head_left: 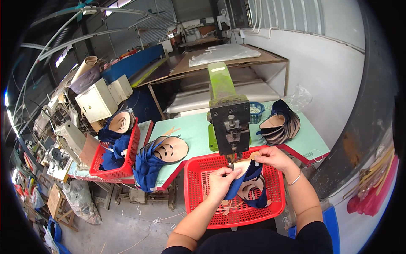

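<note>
My left hand [221, 183] pinches the near-left edge of a navy and beige shoe upper [244, 165]. The fingers of my right hand [274, 159] are closed on its far-right end. The upper sits just under the working head of a green and black press machine [230, 122]; whether it touches the tool tip I cannot tell. Below my hands, more navy and beige uppers [253, 191] lie in a red plastic basket [192, 203], along with thin beige scraps [227, 207]. My right wrist wears a bracelet.
On the green tabletop [196, 142], stacked uppers lie left [171, 149] and right [282, 123] of the machine. Behind it stands a small blue basket [256, 113]. Another red basket [134, 146] holds navy pieces at left. A dark pillar [351, 144] rises at right.
</note>
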{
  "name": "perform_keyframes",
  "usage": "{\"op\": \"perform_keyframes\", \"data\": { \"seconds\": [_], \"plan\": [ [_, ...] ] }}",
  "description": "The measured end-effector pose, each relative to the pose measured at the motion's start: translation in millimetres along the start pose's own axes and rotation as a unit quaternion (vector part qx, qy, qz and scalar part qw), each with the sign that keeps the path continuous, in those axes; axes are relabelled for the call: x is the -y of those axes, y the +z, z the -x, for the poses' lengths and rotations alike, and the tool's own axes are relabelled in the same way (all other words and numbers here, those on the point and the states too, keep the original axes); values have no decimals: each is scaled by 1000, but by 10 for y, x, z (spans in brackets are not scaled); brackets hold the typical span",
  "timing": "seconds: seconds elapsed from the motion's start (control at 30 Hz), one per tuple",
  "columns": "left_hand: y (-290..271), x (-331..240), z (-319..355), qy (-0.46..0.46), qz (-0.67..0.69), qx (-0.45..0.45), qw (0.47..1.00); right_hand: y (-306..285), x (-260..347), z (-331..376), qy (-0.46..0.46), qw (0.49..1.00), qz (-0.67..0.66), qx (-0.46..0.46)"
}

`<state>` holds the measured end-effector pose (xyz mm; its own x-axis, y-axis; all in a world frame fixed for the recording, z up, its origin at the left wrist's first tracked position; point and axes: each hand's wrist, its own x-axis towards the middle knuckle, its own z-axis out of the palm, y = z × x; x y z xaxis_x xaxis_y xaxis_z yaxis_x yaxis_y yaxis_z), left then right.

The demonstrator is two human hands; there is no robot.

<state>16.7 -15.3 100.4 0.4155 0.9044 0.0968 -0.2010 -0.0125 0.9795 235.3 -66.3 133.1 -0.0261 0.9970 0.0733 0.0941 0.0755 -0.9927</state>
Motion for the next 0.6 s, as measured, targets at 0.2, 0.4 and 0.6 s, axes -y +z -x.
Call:
{"op": "perform_keyframes", "data": {
  "seconds": [0.2,0.4,0.6],
  "plan": [
    [-26,39,22,19,9,-18,1000,-8,-87,-108,-5,1000,20,3],
    [-135,24,104,30,45,-56,997,115,90,-267,7,996,83,37],
    [-340,121,108,49,97,-68,992,268,117,-384,-14,992,101,72]
  ]
}}
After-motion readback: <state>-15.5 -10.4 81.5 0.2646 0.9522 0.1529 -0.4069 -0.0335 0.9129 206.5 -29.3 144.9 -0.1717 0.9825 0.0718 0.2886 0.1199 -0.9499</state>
